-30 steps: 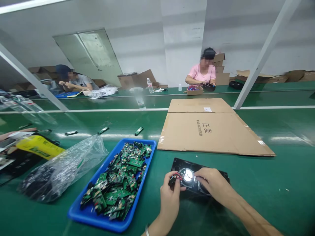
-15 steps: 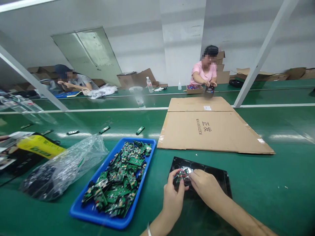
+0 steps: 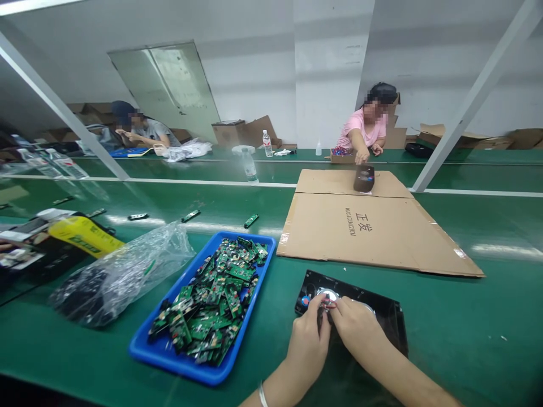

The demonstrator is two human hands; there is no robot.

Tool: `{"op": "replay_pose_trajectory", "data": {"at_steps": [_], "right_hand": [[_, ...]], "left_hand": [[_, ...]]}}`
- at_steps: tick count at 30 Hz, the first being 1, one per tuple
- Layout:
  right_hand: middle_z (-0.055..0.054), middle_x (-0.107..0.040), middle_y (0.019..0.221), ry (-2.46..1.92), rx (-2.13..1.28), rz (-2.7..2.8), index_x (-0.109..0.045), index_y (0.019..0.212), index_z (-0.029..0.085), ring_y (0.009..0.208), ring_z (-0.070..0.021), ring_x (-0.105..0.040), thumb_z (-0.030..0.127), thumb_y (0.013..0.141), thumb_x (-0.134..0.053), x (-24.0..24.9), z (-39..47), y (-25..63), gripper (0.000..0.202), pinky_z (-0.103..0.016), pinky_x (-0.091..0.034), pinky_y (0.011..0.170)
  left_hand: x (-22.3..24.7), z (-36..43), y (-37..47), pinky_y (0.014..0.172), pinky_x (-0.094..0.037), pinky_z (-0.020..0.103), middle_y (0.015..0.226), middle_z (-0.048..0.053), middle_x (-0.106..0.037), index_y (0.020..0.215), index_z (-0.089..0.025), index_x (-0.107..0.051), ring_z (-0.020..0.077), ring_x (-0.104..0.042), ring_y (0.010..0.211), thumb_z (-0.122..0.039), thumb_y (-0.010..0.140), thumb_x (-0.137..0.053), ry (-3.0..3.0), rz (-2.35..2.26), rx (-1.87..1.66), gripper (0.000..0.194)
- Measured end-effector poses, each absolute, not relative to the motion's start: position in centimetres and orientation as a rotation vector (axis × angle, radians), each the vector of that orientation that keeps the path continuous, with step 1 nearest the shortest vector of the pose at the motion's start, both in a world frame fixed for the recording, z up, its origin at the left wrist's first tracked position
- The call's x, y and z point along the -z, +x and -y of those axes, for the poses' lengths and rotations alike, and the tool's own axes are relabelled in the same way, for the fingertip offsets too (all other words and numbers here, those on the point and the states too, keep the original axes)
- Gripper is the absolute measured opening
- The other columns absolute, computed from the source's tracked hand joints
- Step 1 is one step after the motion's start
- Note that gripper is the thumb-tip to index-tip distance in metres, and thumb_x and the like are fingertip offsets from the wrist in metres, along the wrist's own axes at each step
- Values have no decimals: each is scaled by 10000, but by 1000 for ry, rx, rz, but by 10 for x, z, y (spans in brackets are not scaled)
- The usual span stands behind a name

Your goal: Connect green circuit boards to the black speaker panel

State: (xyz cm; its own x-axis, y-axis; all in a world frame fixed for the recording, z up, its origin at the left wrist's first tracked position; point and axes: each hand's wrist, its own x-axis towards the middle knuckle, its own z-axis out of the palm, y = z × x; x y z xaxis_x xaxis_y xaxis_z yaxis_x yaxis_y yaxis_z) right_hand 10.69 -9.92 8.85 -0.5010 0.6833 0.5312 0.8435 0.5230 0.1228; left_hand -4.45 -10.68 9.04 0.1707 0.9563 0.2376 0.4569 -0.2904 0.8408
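Left hand [image 3: 307, 347] and right hand [image 3: 356, 330] both pinch a small wired part [image 3: 327, 304], probably a circuit board, over black panel [image 3: 384, 316]; blue tray [image 3: 186, 362] just left.

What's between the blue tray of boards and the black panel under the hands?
Nothing: the head view shows only bare green belt between the blue tray and the black panel.

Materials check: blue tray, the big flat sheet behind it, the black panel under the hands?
Blue tray: looks like moulded plastic, smooth, slight sheen on the rim. Flat sheet: brown corrugated cardboard, matte, fold crease, printed text and tape at the edges. Black panel: probably glossy plastic, since it mirrors the light; metal cannot be ruled out. Left hand and right hand cover part of it.
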Motion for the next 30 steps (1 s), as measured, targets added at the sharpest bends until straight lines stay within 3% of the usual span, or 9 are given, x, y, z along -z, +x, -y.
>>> {"op": "replay_pose_trajectory", "data": {"at_steps": [7, 16, 18, 20, 22, 26, 30], "right_hand": [[-24, -619, 728, -1257, 234, 2363, -598, 810, 182, 637, -161, -563, 3, 940, -453, -90, 94, 119, 264, -283, -364, 574], [0, -572, 620, -1344, 315, 2287, -551, 695, 198, 561, -154, -534, 63, 910, -590, -97, 92, 126, 257, -292, -355, 560], [-17, -621, 722, -1395, 281, 2258, -577, 773, 192, 646, -174, -575, 91, 855, -698, -103, 91, 127, 178, -290, -394, 588], [-26, -663, 863, -1366, 201, 2303, -601, 913, 188, 766, -192, -610, 70, 789, -766, -107, 89, 128, 238, -288, -439, 646], [-8, -666, 888, -1277, 135, 2395, -599, 974, 196, 794, -186, -612, 34, 787, -753, -108, 86, 129, 291, -287, -449, 669], [7, -624, 785, -1237, 176, 2442, -581, 878, 199, 717, -169, -580, 50, 878, -649, -98, 84, 129, 164, -293, -399, 623], [4, -604, 758, -1266, 229, 2429, -575, 836, 199, 691, -169, -561, 41, 897, -596, -88, 85, 123, 171, -301, -372, 596]], "left_hand": [[-85, 105, -48, 772, -623, 367, 880, 99, -813, 1270, -184, -630, 258, -783, 798, -263, 962, -440, 1834, -1314, -1041, 370], [-86, 94, -57, 687, -615, 273, 882, 33, -788, 1146, -241, -671, 176, -744, 684, -256, 962, -478, 1790, -1180, -974, 267], [-88, 91, -60, 668, -612, 265, 866, 30, -785, 1125, -246, -687, 182, -752, 694, -261, 952, -500, 1815, -1151, -927, 255], [-91, 89, -63, 648, -607, 254, 866, 29, -787, 1094, -243, -701, 193, -763, 718, -265, 940, -517, 1831, -1136, -892, 241], [-93, 89, -64, 634, -606, 244, 870, 24, -789, 1078, -241, -703, 195, -770, 730, -268, 939, -516, 1818, -1113, -874, 234], [-92, 90, -63, 649, -635, 257, 873, 21, -776, 1063, -242, -687, 178, -764, 709, -282, 954, -502, 1696, -1051, -891, 218], [-89, 91, -62, 683, -660, 287, 873, 23, -765, 1053, -235, -686, 169, -747, 709, -291, 957, -503, 1642, -1037, -908, 215]]}}
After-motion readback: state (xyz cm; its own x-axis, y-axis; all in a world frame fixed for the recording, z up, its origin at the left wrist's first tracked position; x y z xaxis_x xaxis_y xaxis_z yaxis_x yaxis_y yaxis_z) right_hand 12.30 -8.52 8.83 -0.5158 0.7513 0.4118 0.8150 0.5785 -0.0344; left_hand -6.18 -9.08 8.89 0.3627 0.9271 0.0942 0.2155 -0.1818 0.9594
